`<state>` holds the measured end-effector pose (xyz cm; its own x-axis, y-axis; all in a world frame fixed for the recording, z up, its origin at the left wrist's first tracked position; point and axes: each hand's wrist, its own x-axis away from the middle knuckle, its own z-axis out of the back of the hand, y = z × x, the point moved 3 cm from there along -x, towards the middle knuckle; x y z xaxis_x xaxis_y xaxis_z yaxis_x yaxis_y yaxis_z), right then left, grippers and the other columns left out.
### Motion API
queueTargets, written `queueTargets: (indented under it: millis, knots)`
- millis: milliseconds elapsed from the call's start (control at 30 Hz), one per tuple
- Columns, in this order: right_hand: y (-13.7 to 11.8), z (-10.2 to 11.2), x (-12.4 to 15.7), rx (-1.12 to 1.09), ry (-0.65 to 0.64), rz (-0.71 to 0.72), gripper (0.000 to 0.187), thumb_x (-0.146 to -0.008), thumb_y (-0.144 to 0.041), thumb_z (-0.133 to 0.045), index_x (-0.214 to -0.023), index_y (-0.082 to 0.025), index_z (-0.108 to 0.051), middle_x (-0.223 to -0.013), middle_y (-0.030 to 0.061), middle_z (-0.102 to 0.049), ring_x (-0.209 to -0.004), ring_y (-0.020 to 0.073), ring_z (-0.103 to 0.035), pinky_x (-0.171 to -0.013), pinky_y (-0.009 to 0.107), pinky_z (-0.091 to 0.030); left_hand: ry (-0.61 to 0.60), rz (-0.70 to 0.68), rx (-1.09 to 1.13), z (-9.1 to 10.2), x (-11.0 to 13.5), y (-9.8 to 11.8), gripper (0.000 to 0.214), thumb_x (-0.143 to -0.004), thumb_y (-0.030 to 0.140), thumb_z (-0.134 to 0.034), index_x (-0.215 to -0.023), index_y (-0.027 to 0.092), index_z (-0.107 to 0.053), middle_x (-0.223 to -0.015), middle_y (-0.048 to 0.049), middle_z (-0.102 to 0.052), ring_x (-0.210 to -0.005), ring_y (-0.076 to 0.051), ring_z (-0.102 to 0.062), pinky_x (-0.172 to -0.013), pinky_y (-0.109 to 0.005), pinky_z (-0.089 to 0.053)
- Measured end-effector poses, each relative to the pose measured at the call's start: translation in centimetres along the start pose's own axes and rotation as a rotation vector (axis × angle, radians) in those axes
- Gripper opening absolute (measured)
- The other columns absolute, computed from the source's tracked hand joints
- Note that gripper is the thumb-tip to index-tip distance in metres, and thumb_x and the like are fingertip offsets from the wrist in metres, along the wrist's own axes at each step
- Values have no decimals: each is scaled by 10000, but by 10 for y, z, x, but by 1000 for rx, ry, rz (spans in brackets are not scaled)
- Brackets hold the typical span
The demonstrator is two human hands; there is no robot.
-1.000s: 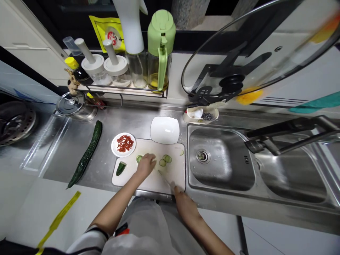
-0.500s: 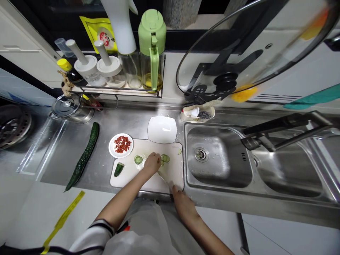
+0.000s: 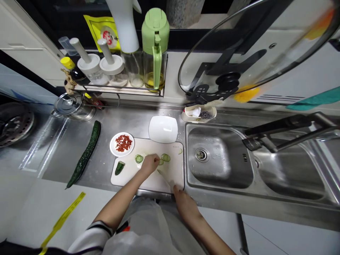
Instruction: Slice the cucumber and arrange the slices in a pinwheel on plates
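Observation:
On the white cutting board, my left hand is closed in a pinch, its fingertips at a thin cucumber slice. More slices overlap just right of the fingers. My right hand, at the board's front right edge, is wrapped around the handle of a knife. The blade lies low over the board, pointing up and left toward the slices. Left of my left hand sit another small stack of slices and a dark green cucumber end piece. A thin sliver lies near the top right corner.
A plate of red goji-like berries overlaps the board's upper left corner; a white dish stands behind it. A whole cucumber lies left. The sink with its faucet is right. A pot stands back left.
The left fingers have drawn slightly left and more of the nearest slice shows beside them. The right hand keeps the knife almost in place. The whole view has shifted slightly.

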<state>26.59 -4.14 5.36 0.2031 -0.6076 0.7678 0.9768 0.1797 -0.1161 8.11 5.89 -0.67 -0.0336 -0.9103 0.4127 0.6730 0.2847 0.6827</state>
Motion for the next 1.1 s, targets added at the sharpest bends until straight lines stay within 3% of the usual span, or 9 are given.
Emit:
queueTargets:
  millis: [367, 700, 1100]
  knots:
    - [1, 1, -9, 5, 83, 56, 463, -840, 20, -276, -1199, -140, -519, -969, 143, -684, -886, 213, -676, -674, 253, -492, 125, 159, 65, 10, 23, -34, 145, -730, 176, -553, -704, 177, -695, -670, 7, -659, -650, -119, -574, -626, -220, -388]
    - [-23, 17, -20, 36, 103, 69, 477, -839, 15, -296, -1265, -111, -469, -1002, 164, -673, -932, 226, -661, -716, 277, -495, 154, 187, 23, 10, 26, -34, 181, -762, 206, -521, -697, 184, -689, -674, -12, -669, -621, -120, -560, -606, -228, -365]
    - [-33, 18, -19, -8, 53, 32, 518, -842, -1, -272, -1327, -84, -434, -1032, 187, -665, -959, 239, -652, -718, 288, -501, 143, 208, -34, 9, 25, -34, 175, -765, 214, -516, -713, 185, -680, -682, -21, -664, -622, -122, -553, -598, -230, -350]
